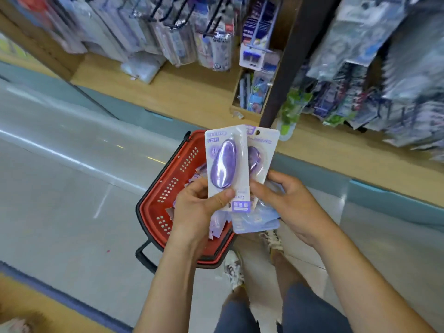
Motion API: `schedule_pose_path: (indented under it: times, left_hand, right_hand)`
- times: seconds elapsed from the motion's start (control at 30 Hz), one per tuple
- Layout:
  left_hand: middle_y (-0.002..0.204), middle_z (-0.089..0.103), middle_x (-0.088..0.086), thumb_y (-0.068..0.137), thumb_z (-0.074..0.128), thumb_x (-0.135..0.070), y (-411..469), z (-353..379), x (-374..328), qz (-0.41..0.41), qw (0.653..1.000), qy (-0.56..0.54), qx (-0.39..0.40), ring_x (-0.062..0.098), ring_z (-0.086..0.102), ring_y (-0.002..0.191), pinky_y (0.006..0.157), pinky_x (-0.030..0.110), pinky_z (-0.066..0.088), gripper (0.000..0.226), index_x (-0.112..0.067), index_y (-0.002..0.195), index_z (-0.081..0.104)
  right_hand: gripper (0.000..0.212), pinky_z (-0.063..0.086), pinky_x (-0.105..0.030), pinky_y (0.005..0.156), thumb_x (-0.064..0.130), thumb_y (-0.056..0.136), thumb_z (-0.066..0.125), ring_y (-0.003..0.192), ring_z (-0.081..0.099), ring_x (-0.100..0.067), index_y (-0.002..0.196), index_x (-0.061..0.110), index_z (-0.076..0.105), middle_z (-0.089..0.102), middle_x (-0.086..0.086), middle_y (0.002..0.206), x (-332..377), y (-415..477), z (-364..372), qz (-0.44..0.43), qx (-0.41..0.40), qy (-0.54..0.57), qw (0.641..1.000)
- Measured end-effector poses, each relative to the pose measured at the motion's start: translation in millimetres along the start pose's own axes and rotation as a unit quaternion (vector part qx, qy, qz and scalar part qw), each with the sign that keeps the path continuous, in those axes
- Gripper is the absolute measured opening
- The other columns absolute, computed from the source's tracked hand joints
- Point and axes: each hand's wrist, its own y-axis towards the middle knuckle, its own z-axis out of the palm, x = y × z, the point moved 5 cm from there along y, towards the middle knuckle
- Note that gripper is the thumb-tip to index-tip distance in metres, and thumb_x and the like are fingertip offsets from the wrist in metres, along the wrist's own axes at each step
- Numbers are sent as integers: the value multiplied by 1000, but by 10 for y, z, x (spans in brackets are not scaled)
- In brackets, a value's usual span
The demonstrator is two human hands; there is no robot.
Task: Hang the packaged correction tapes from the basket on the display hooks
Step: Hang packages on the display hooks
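Note:
My left hand [199, 207] pinches the lower end of a purple packaged correction tape [225, 164], thumb on its front. Behind it a second purple pack [260, 152] stands fanned to the right, and my right hand [288, 203] grips it together with more packs [254, 222] lower down. Both hands hover above a red basket [168, 186] on the floor, which holds several more purple packs [216, 224]. Display hooks [211, 30] with hanging goods fill the shelf wall at the top.
A wooden shelf ledge [192, 92] runs under the hanging goods. A dark post [283, 68] divides two display bays, with a small wooden box of items [252, 97] beside it. My feet [271, 241] stand right of the basket on a grey tiled floor.

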Motion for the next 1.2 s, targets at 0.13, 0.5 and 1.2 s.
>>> schedule_pose_path:
  times: [0.13,0.5,1.2]
  left_hand:
    - [89,76,6,64,73,-6,-241,300,-57,11,999,25,31,17,71,75,65,27,56,39,-5,102,69]
    - [90,77,7,58,83,2,-1199,2060,63,27,980,101,171,21,71,78,68,31,59,41,-9,96,71]
    - [78,72,-3,91,60,6,-2026,5157,-140,117,882,235,390,12,65,72,72,31,58,21,-15,90,66]
  right_hand:
    - [39,48,-34,103,17,84,74,118,62,-16,122,14,67,69,-1,125,87,-456,-243,-19,-39,46,998]
    - [37,48,-33,96,6,85,64,100,64,-5,91,41,74,72,22,98,332,-2179,-1779,-101,-285,48,952]
    - [19,57,-34,79,12,83,78,89,67,-14,101,16,75,76,1,99,1294,-3922,-4239,-188,-426,30,885]
